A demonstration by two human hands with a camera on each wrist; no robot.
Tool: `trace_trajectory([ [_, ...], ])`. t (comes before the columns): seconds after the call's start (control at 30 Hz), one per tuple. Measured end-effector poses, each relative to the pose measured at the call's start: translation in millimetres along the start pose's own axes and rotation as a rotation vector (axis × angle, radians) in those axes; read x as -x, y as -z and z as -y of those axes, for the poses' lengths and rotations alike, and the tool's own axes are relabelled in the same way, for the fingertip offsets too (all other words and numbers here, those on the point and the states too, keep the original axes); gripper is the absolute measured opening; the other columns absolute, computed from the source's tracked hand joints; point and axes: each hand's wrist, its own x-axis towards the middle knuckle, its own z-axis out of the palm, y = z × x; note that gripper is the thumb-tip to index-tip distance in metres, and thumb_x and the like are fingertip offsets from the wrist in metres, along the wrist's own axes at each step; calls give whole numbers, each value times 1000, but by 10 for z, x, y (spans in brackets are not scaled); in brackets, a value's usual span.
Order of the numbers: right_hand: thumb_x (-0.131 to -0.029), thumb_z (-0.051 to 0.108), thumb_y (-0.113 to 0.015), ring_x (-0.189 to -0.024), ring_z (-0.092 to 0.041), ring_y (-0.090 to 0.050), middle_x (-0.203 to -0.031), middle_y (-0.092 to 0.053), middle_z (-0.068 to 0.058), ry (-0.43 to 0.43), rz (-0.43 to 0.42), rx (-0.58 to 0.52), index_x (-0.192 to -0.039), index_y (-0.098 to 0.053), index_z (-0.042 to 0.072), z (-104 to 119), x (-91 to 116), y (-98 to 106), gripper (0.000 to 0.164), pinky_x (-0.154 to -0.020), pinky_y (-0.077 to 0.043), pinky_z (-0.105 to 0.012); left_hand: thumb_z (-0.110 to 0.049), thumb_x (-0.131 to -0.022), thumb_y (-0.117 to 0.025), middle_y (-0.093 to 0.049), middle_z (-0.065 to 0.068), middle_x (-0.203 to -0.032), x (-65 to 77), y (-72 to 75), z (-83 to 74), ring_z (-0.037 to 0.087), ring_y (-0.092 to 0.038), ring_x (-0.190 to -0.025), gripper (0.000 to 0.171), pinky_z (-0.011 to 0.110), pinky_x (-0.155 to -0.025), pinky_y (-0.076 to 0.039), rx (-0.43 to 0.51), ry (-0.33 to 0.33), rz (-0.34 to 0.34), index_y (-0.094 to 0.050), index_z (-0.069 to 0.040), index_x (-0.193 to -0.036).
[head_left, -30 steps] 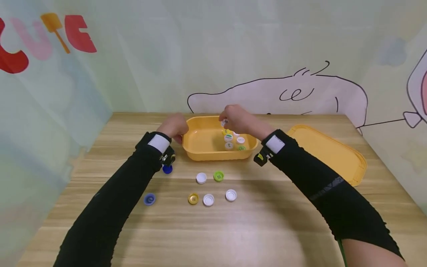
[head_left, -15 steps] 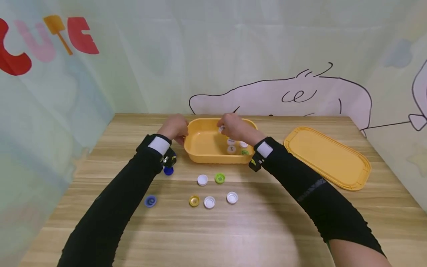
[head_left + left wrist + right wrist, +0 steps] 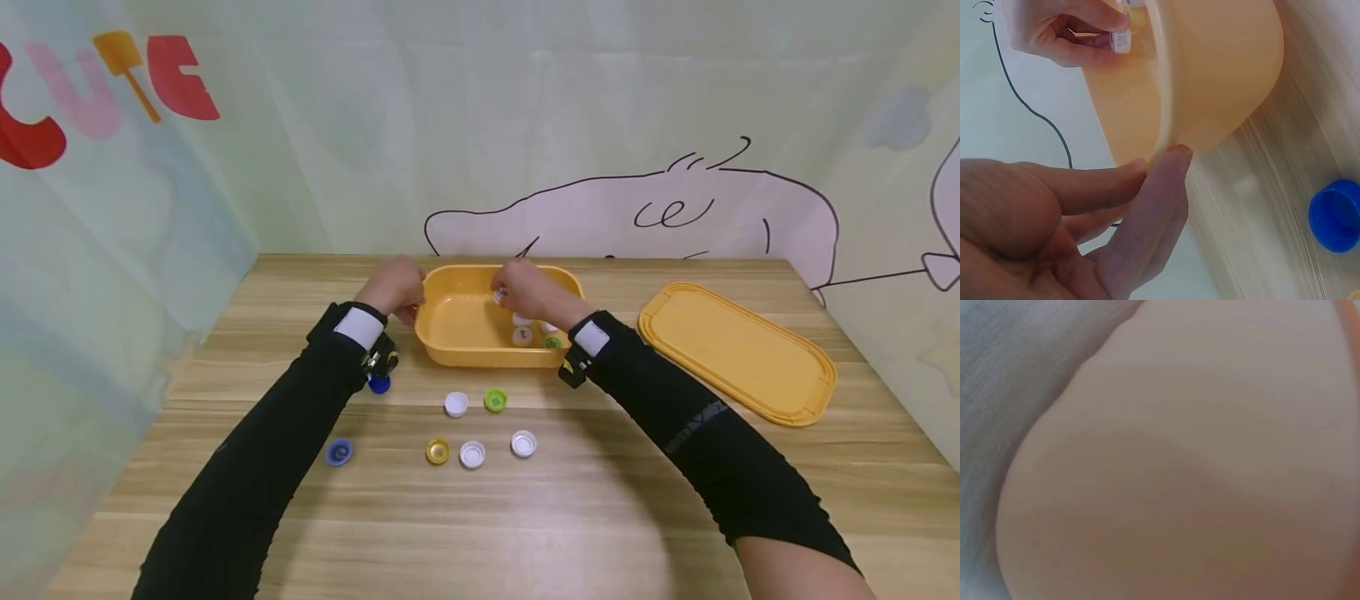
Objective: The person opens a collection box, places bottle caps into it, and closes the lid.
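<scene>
A yellow plastic box stands near the back of the table. My left hand pinches its left rim between thumb and fingers, plain to see in the left wrist view. Over the box's inside, my right hand pinches a white bottle cap with ribbed sides. Beneath that hand lie several more caps, among them a white cap and a green cap; others are partly hidden by the hand. The box's blurred outer wall fills most of the right wrist view.
In front of the box lie loose caps: a light-green one, a gold one, several white ones, a pale-blue one and a dark-blue one near the left wrist. A yellow lid rests at the right.
My right hand has come down deeper into the box with the white cap between its fingers. The left hand keeps its pinch on the rim.
</scene>
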Motion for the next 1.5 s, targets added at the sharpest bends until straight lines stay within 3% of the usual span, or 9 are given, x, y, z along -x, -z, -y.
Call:
trace_trajectory([
  [0.2,-97,-3,-68,-85,-24,-60,-109,-72,-17,-26,0,-10,-116,-74,-4,-9,-15,-38,21,-73,-54,-31,8,-100,-55,-63,23,-114,-15,8,-10,26,-74,-72,33,29,-66,-64,-4,5,8,-63,5,-132],
  [0.4,-98,-1,-67,-88,-27,-59,-105,-69,-16,-72,-15,-38,-116,-73,-4,-23,-6,-86,19,-74,-52,-31,8,-100,-55,-64,24,-117,-37,0,-22,25,-74,-69,33,27,-63,-63,2,-4,7,-62,5,-132],
  [0.67,-97,3,-70,-84,-27,-60,-99,-66,-14,-94,-38,23,-107,-72,-1,-37,-11,-132,11,-70,-51,-30,11,-96,-55,-67,23,-106,-74,-3,-7,17,-69,-55,25,22,-55,-60,-16,-70,10,-67,9,-118],
  [0.97,-98,5,-68,-66,-20,-54,-77,-60,-9,-53,-48,62,-93,-74,-1,-100,-13,-139,9,-57,-40,-26,9,-99,-56,-62,18,-90,-100,-40,-47,19,-69,-56,20,24,-56,-61,8,-28,-8,-67,11,-116],
  [1.1,-99,5,-67,-74,-22,-60,-92,-69,-13,-82,-40,-4,-103,-75,-3,-126,44,-108,12,-66,-51,-29,9,-98,-58,-61,17,-84,-120,-73,-87,19,-67,-53,15,23,-54,-60,6,-11,-13,-65,13,-110],
  [1.27,-100,7,-68,-100,-27,-65,-119,-70,-20,-91,-49,-38,-118,-72,-6,-127,123,-17,23,-91,-57,-39,8,-98,-60,-61,18,-81,-122,-80,-117,17,-64,-46,11,22,-51,-59,-13,-5,-19,-63,14,-106],
  [1.5,-97,10,-73,-109,-33,-64,-122,-68,-21,-29,-101,31,-121,-71,-5,-55,246,165,29,-95,-56,-42,9,-97,-60,-61,16,-77,-138,-68,-80,17,-64,-47,10,23,-52,-59,12,-6,-24,-63,15,-105],
])
